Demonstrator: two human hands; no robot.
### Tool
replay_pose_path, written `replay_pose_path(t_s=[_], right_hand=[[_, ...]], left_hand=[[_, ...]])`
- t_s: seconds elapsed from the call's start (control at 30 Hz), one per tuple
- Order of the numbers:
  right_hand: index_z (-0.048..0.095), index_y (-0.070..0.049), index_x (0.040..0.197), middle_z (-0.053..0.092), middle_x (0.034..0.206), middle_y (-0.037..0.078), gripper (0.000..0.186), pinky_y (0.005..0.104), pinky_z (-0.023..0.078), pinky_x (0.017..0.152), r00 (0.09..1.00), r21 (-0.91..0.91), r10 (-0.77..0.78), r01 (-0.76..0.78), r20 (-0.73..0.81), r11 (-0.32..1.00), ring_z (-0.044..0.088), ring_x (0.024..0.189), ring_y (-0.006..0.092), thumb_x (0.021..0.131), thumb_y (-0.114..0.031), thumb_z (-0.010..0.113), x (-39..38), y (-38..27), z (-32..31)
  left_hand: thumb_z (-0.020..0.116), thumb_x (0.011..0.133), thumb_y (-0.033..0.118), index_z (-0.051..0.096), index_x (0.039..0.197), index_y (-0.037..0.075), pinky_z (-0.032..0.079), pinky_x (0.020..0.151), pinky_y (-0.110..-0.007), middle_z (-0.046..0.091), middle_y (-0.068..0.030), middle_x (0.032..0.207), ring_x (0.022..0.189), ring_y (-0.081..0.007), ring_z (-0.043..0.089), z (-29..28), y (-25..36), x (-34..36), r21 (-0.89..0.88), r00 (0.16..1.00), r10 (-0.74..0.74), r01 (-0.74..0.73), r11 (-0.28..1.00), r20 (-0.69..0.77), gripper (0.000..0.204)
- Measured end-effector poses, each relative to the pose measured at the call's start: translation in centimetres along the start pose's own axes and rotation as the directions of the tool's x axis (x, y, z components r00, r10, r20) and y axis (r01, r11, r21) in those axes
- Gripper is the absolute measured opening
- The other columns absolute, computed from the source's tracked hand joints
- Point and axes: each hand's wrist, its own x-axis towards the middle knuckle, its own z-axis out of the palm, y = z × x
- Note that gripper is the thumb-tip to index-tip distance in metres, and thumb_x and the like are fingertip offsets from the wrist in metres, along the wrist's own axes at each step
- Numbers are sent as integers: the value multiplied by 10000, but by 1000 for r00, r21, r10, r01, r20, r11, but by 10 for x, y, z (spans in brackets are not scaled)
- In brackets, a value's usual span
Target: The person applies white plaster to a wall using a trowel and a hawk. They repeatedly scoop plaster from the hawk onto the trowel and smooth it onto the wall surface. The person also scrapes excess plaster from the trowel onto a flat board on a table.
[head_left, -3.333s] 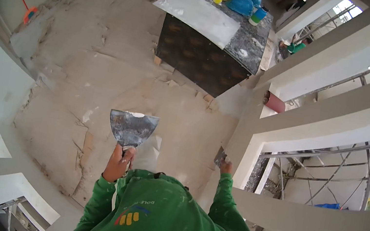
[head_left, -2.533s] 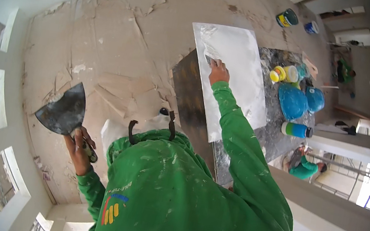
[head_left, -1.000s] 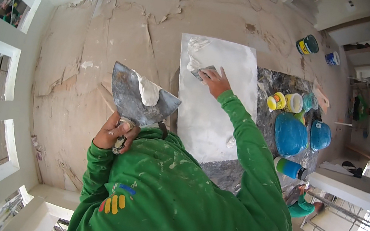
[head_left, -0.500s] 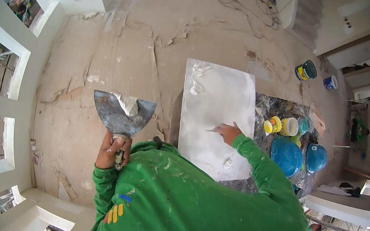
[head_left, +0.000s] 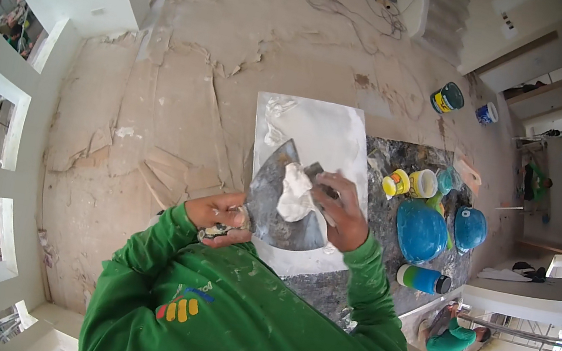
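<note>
My left hand (head_left: 217, 215) is closed around the stained handle of a wide putty knife (head_left: 264, 206). Its broad grey blade is held up over the white board (head_left: 354, 143), flat side showing, with a lump of white putty (head_left: 295, 194) on it. My right hand (head_left: 344, 209) is at the blade's right side, fingers bent around a small dark tool (head_left: 313, 171) whose edge is by the putty. Most of that tool is hidden by the fingers. White smears of putty (head_left: 278, 111) lie on the board's far left corner.
Right of the board, a dark stained surface (head_left: 379, 215) bears yellow tubs (head_left: 396, 183), blue hard hats (head_left: 421, 232) and a blue-green bottle (head_left: 423, 279). Buckets (head_left: 447, 98) stand farther off. Torn brown sheeting (head_left: 203, 64) covers the floor. Other people (head_left: 457, 339) are at the right.
The putty knife has swung from the left to over the board, its blade now turned rightward. My right hand has lifted off the board to the blade. The view has shifted slightly.
</note>
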Motion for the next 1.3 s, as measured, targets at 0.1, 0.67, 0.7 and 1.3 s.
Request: replay_pose_path(t_s=[0.1,0.67,0.7,1.3], right_hand=[[539,-73,1273,508,1226,156,490,425,421,1009,977,95,190,-199,95,975,506,1148,328,806,68,488,-26,72,24],[618,-103,1095,609,1148,155,295,453,501,831,613,-462,711,-549,345,697,608,958,366,839,-84,472,-17,266,210],[600,-119,1182,596,1190,164,397,440,488,887,740,-422,573,-421,351,803,591,1038,355,816,-51,464,-44,226,214],[611,-177,1215,606,1198,109,386,415,472,915,792,-462,568,-427,225,777,573,1080,330,872,-73,467,84,327,180]], left_hand=[[539,950,243,368,1311,36,361,375,-228,492,-81,677,446,-117,460,3,2,-30,182,995,69,-54,982,-77,450],[567,889,271,324,1374,48,368,370,-251,486,-95,684,435,-152,463,16,-65,-108,183,645,408,-388,903,-646,586],[567,887,268,325,1374,50,369,371,-250,486,-96,682,434,-151,461,14,-63,-107,197,635,440,-418,887,-635,585],[524,948,268,291,1392,70,385,379,-239,478,-75,698,441,-136,458,7,-35,-77,264,726,441,-354,897,-527,540]])
